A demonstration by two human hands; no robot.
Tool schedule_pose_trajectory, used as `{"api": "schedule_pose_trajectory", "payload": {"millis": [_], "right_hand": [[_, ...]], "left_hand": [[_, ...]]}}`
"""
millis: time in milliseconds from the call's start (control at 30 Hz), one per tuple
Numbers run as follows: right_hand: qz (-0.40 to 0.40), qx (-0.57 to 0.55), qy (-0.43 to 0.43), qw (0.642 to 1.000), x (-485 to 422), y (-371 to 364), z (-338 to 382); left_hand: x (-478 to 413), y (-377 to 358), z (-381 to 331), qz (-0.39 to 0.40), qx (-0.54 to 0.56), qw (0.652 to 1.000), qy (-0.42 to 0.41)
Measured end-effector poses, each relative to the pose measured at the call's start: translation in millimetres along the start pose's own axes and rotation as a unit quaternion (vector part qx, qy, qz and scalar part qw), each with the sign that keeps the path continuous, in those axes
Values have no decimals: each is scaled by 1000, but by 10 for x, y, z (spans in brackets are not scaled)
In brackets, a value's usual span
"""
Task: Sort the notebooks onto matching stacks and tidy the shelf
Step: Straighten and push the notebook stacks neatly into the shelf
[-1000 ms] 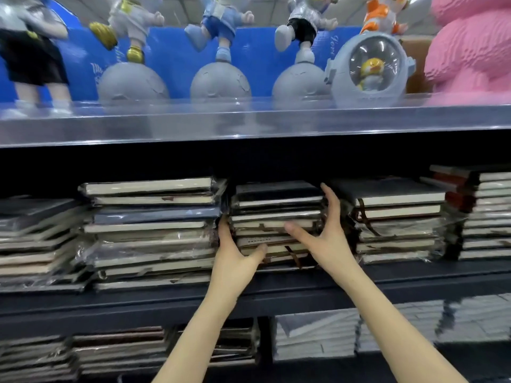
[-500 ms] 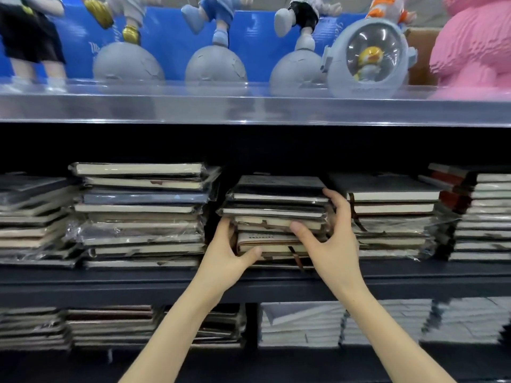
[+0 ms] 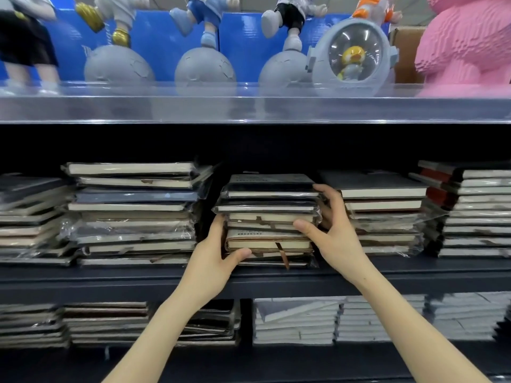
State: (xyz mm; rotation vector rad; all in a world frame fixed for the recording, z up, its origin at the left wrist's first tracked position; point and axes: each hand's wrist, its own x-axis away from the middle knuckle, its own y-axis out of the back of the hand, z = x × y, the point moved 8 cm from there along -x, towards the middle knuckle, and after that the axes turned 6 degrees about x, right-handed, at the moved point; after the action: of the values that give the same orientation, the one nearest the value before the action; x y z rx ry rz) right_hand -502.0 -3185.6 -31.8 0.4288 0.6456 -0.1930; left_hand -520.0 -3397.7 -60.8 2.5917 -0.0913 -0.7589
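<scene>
Plastic-wrapped and brown-edged notebooks make up the middle stack [image 3: 269, 217], which sits on the dark shelf [image 3: 276, 283] between two neighbouring piles. A brown ribbon hangs over the front of its lower books. The left hand [image 3: 213, 261] grips the stack low on its left side, fingers tucked behind the edge and thumb curled across the front under a tan-covered book. The right hand [image 3: 334, 230] holds the right side higher up, fingers wrapped round the edge and thumb pressed against the front.

Just left stands a taller pile [image 3: 132, 211] in loose wrap; just right is a dark-covered pile [image 3: 384, 211]. White notebooks [image 3: 298, 322] lie on the shelf below. Above, behind a clear guard [image 3: 249, 109], toy figures stand on grey globes [image 3: 204, 67] beside a pink figure [image 3: 467, 45].
</scene>
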Motion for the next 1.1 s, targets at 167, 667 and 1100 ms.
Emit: {"api": "schedule_pose_trajectory", "payload": {"millis": [167,667,1100], "right_hand": [[7,-12,-8,1000,-34,21,-9],[-114,-45,-67,990,363,-70,-141],[-101,-39,-60,992,425,-58,-48]], "left_hand": [[-8,-12,51,-3,41,999,16],[41,77,85,-78,143,986,17],[124,80,176,-24,112,992,54]]}}
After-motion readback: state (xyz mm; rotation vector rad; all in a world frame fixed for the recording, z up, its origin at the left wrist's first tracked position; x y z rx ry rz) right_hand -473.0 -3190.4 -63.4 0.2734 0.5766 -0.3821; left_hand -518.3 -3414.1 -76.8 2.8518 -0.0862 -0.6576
